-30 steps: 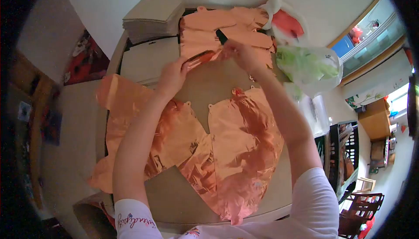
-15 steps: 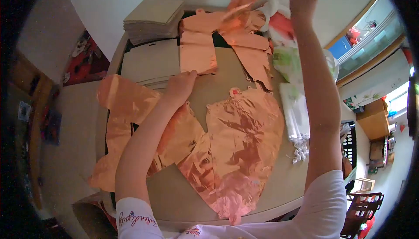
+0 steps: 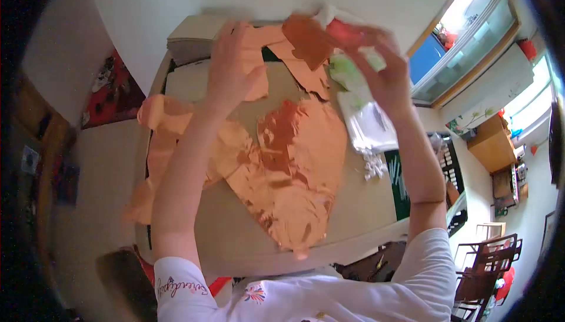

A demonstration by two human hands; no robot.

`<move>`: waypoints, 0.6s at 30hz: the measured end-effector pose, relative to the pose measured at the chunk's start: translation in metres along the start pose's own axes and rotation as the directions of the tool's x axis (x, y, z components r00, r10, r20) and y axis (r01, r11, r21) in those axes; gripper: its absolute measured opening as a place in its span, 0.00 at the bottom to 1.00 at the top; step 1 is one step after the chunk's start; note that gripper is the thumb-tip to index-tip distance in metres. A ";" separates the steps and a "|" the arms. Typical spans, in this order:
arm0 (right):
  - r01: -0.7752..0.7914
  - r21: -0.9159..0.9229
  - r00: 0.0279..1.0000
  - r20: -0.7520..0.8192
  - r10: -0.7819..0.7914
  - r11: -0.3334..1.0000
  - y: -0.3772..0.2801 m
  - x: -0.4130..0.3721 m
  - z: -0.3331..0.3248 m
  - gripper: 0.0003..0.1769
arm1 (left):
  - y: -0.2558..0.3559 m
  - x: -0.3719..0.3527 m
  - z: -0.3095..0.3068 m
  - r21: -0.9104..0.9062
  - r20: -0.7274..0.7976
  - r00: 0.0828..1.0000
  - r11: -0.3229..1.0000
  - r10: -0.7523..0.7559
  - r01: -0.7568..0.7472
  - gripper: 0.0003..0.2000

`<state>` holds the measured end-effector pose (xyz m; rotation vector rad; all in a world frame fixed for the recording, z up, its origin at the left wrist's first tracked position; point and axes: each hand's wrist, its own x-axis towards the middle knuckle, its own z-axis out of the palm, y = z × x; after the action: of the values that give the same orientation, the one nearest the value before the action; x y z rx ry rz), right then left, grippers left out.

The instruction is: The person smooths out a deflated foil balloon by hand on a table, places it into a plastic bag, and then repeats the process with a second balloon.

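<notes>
Flattened rose-gold foil balloons cover much of the table. The nearest large foil balloon is crinkled and tapers toward me. At left lies another foil balloon, partly hidden by my left forearm. My left hand, blurred, is raised over a far foil balloon, thumb apart from the fingers; it seems to hold nothing. My right hand is at the far right, its thumb and fingers apart beside a red and white bundle. A darker piece of foil lies left of its fingertips.
A stack of beige sheets stands at the back left corner. Along the right side lie green and clear plastic packets and white curled ties. A black crate is beyond the table's right edge.
My left hand has let go of the foil edge and moved up. My right hand has come down from the raised foil, which now lies lower. The view has shifted.
</notes>
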<state>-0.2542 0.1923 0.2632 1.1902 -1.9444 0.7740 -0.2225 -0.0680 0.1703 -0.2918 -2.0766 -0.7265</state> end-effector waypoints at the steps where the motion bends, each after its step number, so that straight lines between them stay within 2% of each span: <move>1: -0.082 0.122 0.995 0.063 0.075 0.989 -0.014 -0.022 -0.003 0.12 | 0.015 -0.006 -0.003 -0.001 0.020 0.999 1.000 0.027 -0.027 0.42; 2: -0.126 0.212 0.985 0.141 0.097 0.969 -0.023 -0.045 -0.005 0.11 | 0.028 -0.011 -0.007 0.001 0.037 0.998 0.998 0.058 -0.058 0.42; 5: -0.344 0.413 0.917 0.342 0.207 0.843 -0.046 -0.121 0.001 0.13 | 0.066 -0.071 -0.010 -0.119 0.136 0.991 0.993 0.014 0.003 0.43; 7: -0.371 0.376 0.904 0.356 0.238 0.849 -0.063 -0.170 0.007 0.13 | 0.079 -0.121 -0.008 -0.148 0.240 0.966 0.980 -0.093 0.132 0.39; 9: -0.312 0.382 0.919 0.354 0.174 0.870 -0.070 -0.211 0.016 0.12 | 0.087 -0.180 -0.002 -0.076 0.299 0.936 0.973 -0.188 0.219 0.35; 12: -0.313 0.392 0.911 0.382 0.156 0.865 -0.089 -0.263 0.026 0.11 | 0.098 -0.246 0.000 0.064 0.359 0.910 0.978 -0.208 0.198 0.31; 18: -0.288 0.411 0.862 0.505 0.047 0.865 -0.120 -0.321 0.035 0.15 | 0.105 -0.283 -0.002 0.135 0.358 0.914 0.979 -0.190 0.151 0.26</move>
<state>-0.0528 0.2720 -0.0044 1.6388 -2.3760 1.1935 -0.0103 0.0333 -0.0188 -0.2001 -2.5160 -0.7031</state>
